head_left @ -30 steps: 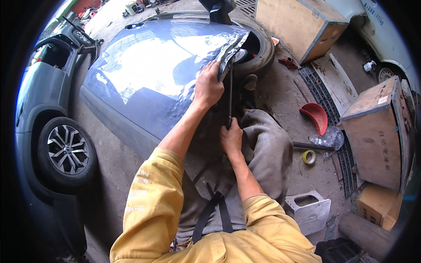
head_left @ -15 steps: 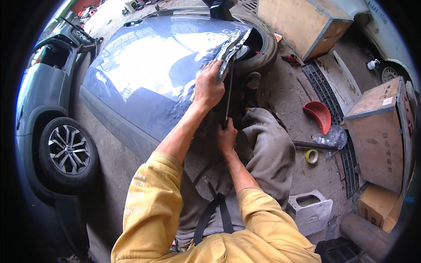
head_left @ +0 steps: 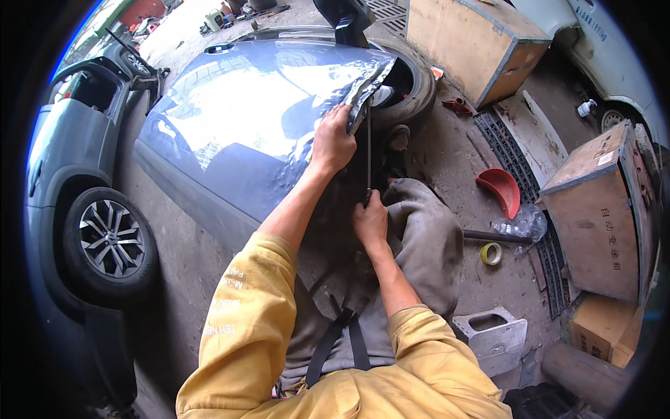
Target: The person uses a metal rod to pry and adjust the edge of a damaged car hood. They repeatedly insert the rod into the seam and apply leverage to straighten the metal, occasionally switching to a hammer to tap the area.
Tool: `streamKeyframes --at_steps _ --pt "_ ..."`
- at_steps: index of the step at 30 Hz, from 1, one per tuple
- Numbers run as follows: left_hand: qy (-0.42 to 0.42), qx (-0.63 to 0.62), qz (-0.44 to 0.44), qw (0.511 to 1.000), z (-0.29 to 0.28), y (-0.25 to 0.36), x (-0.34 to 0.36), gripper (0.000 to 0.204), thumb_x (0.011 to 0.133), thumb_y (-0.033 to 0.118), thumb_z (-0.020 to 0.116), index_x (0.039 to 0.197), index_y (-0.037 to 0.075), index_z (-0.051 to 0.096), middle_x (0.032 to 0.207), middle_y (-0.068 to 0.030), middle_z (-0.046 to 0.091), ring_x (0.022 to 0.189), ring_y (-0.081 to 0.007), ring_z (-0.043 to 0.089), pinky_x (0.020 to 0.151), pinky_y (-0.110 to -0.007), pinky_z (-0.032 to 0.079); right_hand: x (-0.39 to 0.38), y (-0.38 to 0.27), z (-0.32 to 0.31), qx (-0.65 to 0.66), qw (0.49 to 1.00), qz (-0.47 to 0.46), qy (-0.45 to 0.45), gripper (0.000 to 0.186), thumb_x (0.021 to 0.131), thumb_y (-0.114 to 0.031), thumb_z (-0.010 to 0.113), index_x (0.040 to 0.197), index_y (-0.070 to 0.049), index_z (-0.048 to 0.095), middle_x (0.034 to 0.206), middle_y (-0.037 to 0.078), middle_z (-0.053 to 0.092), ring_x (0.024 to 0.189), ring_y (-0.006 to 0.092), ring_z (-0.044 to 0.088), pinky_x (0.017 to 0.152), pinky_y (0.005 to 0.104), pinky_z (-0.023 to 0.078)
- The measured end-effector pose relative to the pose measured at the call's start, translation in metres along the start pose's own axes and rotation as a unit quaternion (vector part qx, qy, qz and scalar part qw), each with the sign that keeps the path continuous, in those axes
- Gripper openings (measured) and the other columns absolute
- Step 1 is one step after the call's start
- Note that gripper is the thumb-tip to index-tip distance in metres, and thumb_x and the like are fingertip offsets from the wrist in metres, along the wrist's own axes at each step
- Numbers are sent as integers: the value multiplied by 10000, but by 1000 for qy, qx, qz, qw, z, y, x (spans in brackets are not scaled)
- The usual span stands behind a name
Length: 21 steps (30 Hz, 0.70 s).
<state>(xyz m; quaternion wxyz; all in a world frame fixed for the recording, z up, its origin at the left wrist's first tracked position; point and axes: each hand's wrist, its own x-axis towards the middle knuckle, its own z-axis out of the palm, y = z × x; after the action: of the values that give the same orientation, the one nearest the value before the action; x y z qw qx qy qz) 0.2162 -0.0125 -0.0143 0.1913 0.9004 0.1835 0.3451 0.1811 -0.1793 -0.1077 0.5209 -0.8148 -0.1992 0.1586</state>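
A grey-blue car panel lies before me, its right edge crumpled and dented, propped near a black tyre. My left hand grips that crumpled edge with its fingers curled onto the metal. Below and to the right, my right hand is closed round the handle of a long thin metal rod, whose far end reaches up to the panel's damaged edge. The rod's tip is too small to make out clearly.
A grey car stands left, a white vehicle right. Wooden crates, a red curved tray, yellow tape, a plastic bag and a grey metal bracket lie to my right.
My right hand and the rod's handle shifted slightly left, then back right, so the rod now stands more upright. My left hand stays on the edge. The whole view shifts slightly.
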Motion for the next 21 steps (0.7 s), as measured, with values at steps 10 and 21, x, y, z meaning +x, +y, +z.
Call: streamKeyframes --at_steps 10,21 --pt "0 -6 -2 1000 1 1 -1 442 789 -18 593 1229 -44 626 1283 -275 622 1255 -406 562 1099 -451 413 6 16 6 45 999 -4 17 168 867 -101 593 986 4 539 851 289 659 895 499 625 720 562 486" --pt "-21 -14 -25 999 2 -3 -6 470 738 -35 663 1208 -6 656 1253 -245 650 1196 -390 613 1028 -404 482 11 46 50 104 994 5 21 188 873 -103 658 1013 -2 585 841 256 678 862 444 675 653 502 496"
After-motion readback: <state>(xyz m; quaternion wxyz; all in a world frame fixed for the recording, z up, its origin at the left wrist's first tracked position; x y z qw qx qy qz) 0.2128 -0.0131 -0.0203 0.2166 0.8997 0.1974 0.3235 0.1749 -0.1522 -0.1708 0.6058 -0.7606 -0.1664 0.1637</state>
